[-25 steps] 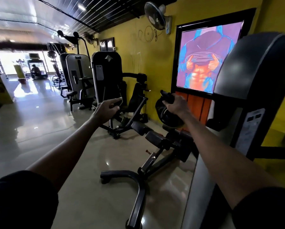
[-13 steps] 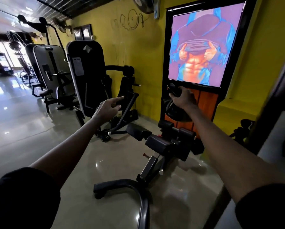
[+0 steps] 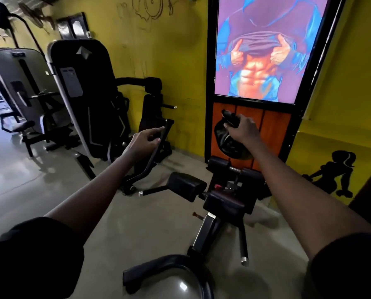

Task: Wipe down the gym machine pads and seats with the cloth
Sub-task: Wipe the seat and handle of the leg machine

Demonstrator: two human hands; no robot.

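Observation:
My right hand is stretched out at chest height and grips a dark cloth that hangs bunched below the fingers. My left hand is raised to its left, holding nothing, with the forefinger straight and the other fingers loosely bent. Below the hands stands a low black bench machine with two square pads and roller pads behind them near the wall. Neither hand touches the pads.
The machine's curved black base bar and a side handle lie on the shiny floor close to me. A framed torso poster hangs on the yellow wall ahead. Black and grey weight machines stand at the left.
The view has turned right and closed in on the bench machine and poster. Both arms stay raised, and the cloth stays in my right hand.

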